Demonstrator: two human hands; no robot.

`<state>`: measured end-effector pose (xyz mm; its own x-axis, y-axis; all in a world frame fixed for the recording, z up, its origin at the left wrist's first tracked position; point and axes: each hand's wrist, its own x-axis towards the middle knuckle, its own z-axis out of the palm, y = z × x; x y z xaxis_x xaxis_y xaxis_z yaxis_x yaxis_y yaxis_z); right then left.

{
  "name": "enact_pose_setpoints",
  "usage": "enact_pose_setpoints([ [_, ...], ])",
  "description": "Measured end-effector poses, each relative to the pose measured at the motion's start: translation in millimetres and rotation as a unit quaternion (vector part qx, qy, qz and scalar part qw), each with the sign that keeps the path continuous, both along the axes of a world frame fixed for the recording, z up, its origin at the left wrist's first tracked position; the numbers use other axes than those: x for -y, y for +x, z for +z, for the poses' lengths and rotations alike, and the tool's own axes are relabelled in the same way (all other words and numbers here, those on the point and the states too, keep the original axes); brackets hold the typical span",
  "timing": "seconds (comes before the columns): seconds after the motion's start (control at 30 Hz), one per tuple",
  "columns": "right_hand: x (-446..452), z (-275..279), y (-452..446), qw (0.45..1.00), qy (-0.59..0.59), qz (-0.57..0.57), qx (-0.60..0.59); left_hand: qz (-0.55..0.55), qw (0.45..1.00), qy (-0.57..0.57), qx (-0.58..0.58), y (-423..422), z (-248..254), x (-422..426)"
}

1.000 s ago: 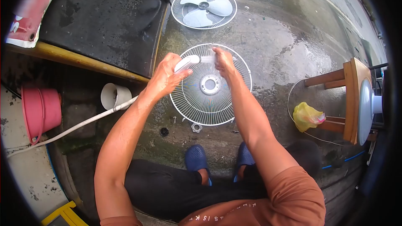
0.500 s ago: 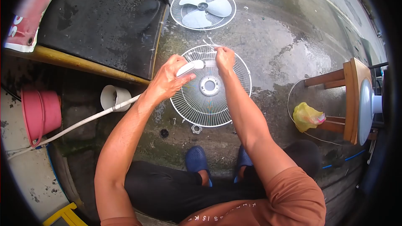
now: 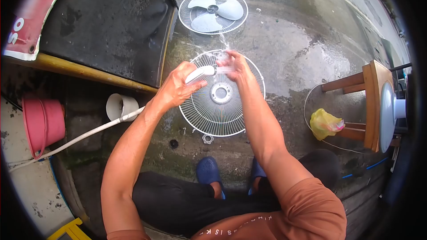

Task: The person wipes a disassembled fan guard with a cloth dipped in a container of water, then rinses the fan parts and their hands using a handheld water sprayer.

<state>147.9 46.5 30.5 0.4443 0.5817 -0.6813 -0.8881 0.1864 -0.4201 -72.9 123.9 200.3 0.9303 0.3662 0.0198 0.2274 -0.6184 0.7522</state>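
The white fan grille (image 3: 213, 111) lies on the wet floor (image 3: 289, 58) mid-frame, its left rim near the edge of the black panel (image 3: 106, 31). Over its upper part, the left hand (image 3: 181, 84) grips a white sprayer (image 3: 200, 74); the right hand (image 3: 236, 67), apart, spreads its fingers in the water (image 3: 223, 69). There's room rightward, up to the wooden stool (image 3: 370, 102).

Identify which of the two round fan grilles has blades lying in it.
The far grille, near the picture's top edge, has three pale blades; the near grille, with a ring at its centre, shows none.
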Motion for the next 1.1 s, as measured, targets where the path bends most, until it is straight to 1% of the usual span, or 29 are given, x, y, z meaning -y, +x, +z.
enact_pose_setpoints([
  [0.07, -5, -13, 2, 1.0, -0.018, 0.0, 0.017, -0.001, 1.0, 0.012, 0.016, 0, 0, 1],
  [0.1, -7, -19, 3, 0.999, -0.008, -0.011, 0.039, 0.021, 0.999, 0.025, 0.024, 0, -1, 2],
  [0.17, -8, 0, -6, 0.996, 0.013, -0.035, 0.083, 0.065, 0.996, 0.051, 0.04, 1, 0, 2],
  [0.2, -6, 12, -12, 0.99, -0.023, -0.025, 0.138, 0.095, 0.992, 0.072, 0.046, 1, 1, 1],
  [0.27, -9, 23, -24, 0.987, 0.014, -0.045, 0.155, 0.156, 0.98, 0.111, 0.057, 4, 4, -2],
  [0.3, -10, 29, -29, 0.984, 0.034, -0.055, 0.164, 0.181, 0.971, 0.134, 0.081, 5, 5, -3],
  [0.37, -9, 31, -33, 0.973, -0.003, -0.032, 0.23, 0.23, 0.947, 0.18, 0.13, 8, 9, -6],
  [0.43, -8, 30, -37, 0.955, -0.044, -0.021, 0.293, 0.239, 0.944, 0.185, 0.129, 8, 15, -8],
  [0.47, -9, 17, -32, 0.919, -0.115, 0.015, 0.377, 0.241, 0.943, 0.189, 0.129, 7, 18, -9],
  [0.5, -4, 3, -27, 0.866, -0.195, 0.029, 0.459, 0.242, 0.942, 0.193, 0.128, 6, 19, -9],
  [0.53, 3, 4, -27, 0.799, -0.272, 0.043, 0.534, 0.24, 0.944, 0.191, 0.124, 5, 19, -9],
  [0.57, 9, 5, -26, 0.719, -0.345, 0.057, 0.601, 0.238, 0.945, 0.189, 0.12, 4, 18, -9],
  [0.6, 16, 7, -23, 0.741, -0.365, 0.112, 0.553, 0.235, 0.947, 0.186, 0.117, 3, 17, -10],
  [0.7, 37, -15, -13, 0.539, -0.524, 0.154, 0.641, 0.231, 0.951, 0.174, 0.112, 1, 13, -11],
  [0.77, 58, -34, 0, 0.502, -0.604, 0.125, 0.606, 0.231, 0.952, 0.17, 0.105, -1, 13, -11],
  [0.83, 85, -59, 16, 0.466, -0.676, 0.167, 0.546, 0.227, 0.955, 0.157, 0.108, -3, 14, -11],
  [0.9, 113, -60, 38, 0.582, -0.622, 0.274, 0.446, 0.222, 0.956, 0.163, 0.098, -5, 15, -13],
  [0.93, 126, -82, 52, 0.613, -0.588, 0.289, 0.442, 0.225, 0.956, 0.155, 0.104, -4, 17, -13],
  [0.97, 137, -122, 64, 0.642, -0.552, 0.305, 0.437, 0.229, 0.956, 0.148, 0.108, -5, 17, -13],
  [1.0, 143, -145, 68, 0.669, -0.515, 0.321, 0.429, 0.218, 0.958, 0.15, 0.111, -5, 15, -16],
  [1.07, 149, -133, 61, 0.776, -0.428, 0.262, 0.382, 0.192, 0.962, 0.154, 0.116, -3, 13, -21],
  [1.1, 150, -125, 57, 0.824, -0.382, 0.227, 0.352, 0.172, 0.975, 0.115, 0.086, -3, 13, -23],
])
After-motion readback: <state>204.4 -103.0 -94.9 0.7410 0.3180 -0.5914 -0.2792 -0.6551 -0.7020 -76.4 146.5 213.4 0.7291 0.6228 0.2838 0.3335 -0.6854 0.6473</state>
